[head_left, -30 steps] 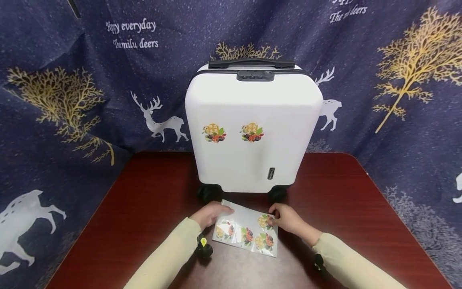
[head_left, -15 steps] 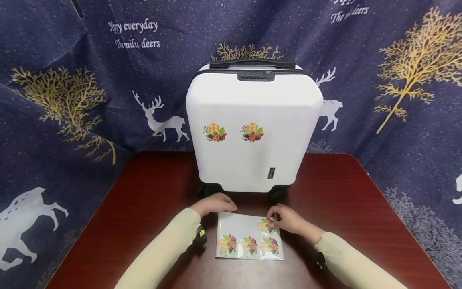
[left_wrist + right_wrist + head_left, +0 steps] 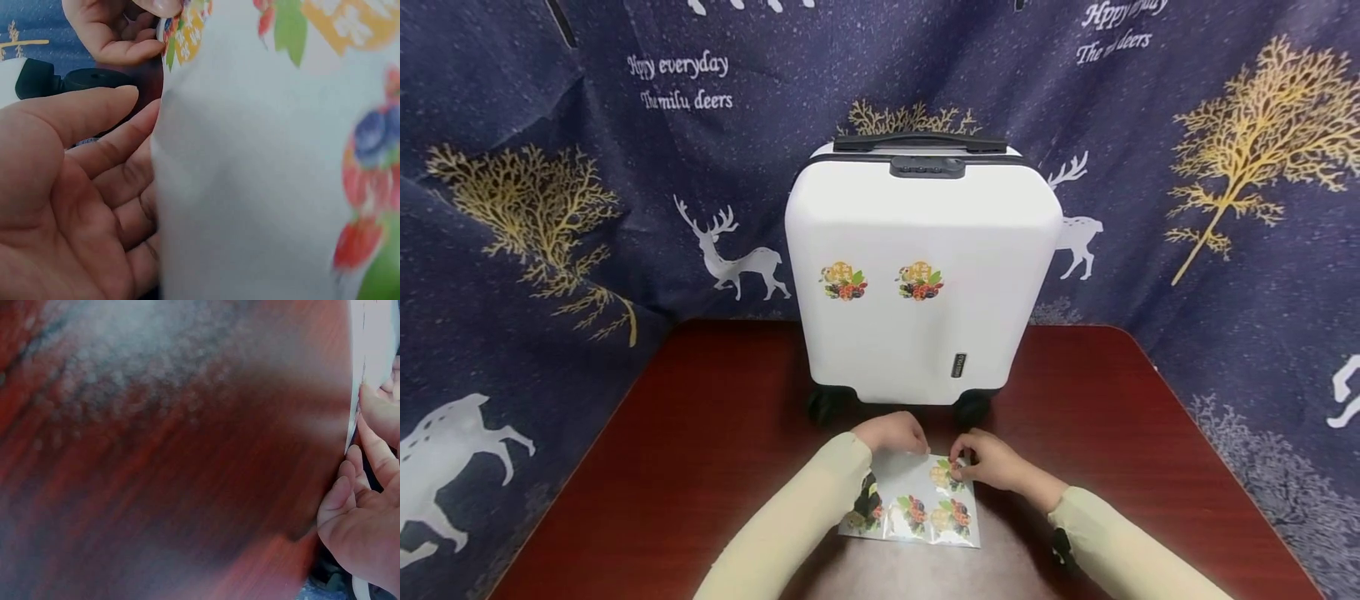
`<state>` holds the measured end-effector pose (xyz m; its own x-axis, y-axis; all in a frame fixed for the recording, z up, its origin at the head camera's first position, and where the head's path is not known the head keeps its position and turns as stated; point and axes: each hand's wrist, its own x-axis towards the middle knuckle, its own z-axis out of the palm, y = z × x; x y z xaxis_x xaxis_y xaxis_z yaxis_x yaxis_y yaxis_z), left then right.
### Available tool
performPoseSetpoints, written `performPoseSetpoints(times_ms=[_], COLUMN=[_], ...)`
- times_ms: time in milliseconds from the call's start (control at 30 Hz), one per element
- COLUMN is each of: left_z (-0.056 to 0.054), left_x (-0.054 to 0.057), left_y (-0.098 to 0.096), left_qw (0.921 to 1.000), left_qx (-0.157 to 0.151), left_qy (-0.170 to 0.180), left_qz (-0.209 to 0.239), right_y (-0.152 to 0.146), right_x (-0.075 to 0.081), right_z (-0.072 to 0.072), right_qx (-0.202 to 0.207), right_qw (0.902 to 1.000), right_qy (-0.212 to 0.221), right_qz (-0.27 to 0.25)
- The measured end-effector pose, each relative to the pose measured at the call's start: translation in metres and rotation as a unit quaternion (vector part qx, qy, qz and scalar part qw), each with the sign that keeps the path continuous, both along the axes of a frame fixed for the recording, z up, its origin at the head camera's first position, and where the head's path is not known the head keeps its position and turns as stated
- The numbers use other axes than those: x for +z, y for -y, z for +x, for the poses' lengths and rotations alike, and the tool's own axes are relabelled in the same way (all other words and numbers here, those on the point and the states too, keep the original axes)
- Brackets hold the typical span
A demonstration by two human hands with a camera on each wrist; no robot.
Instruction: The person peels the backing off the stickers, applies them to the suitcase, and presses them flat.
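A sticker sheet (image 3: 901,477) with several fruit-pattern stickers lies at the front middle of the table, its upper part bare white. My right hand (image 3: 994,462) pinches the sheet's far right corner between thumb and index finger, by a fruit sticker (image 3: 946,473). My left hand (image 3: 891,432) is at the far edge, close to the right hand. In the left wrist view, the left hand (image 3: 69,194) has its thumb apart from the sheet, while its loosely bent fingers reach behind the edge. The left forearm partly covers the sheet's near left sticker (image 3: 868,518).
A white suitcase (image 3: 880,342) stands upright just behind the sheet, on black wheels (image 3: 973,408). Two matching fruit stickers, a left one (image 3: 842,282) and a right one (image 3: 920,282), are on its front. A dark red table (image 3: 715,417) meets a blue patterned cloth (image 3: 745,167) behind.
My left hand let go of the sheet's far left part and moved right along the far edge towards the right hand. The sheet shifted slightly; the right hand kept its corner.
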<state>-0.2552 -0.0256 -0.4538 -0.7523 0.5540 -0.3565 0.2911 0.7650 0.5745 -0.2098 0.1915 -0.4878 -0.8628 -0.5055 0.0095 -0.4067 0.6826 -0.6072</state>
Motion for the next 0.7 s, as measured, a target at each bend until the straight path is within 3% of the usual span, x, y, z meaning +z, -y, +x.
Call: performPoseSetpoints(times_ms=[133,167,267,367,400,600,700], left_z=[-0.007,-0.013,-0.014,-0.011,-0.006,-0.003,-0.003], left_x=[-0.008,-0.018,-0.022,-0.022,-0.014,-0.009,-0.011], left_y=[-0.004,-0.004,-0.004,-0.002,-0.001,0.005,0.006], left_qw=[0.9996,0.9997,0.9994,0.9983,0.9975,0.9956,0.9925], left_qx=[0.012,0.007,0.014,0.026,0.034,0.012,0.026], left_qy=[0.024,0.023,0.031,0.05,0.06,0.089,0.114], left_qz=[-0.003,0.0,0.005,0.017,0.017,0.029,0.038], right_y=[0.001,0.002,0.004,0.006,0.007,0.013,0.015], right_x=[0.004,0.005,0.01,0.012,0.013,0.015,0.015], right_z=[-0.002,-0.003,-0.005,-0.009,-0.01,-0.014,-0.015], right_qx=[0.009,0.01,0.011,0.014,0.016,0.037,0.039], right_qw=[0.9998,0.9996,0.9982,0.9961,0.9958,0.9951,0.9951], right_qy=[0.015,0.023,0.047,0.065,0.064,0.065,0.064], right_qz=[-0.007,-0.013,-0.034,-0.058,-0.062,-0.066,-0.064])
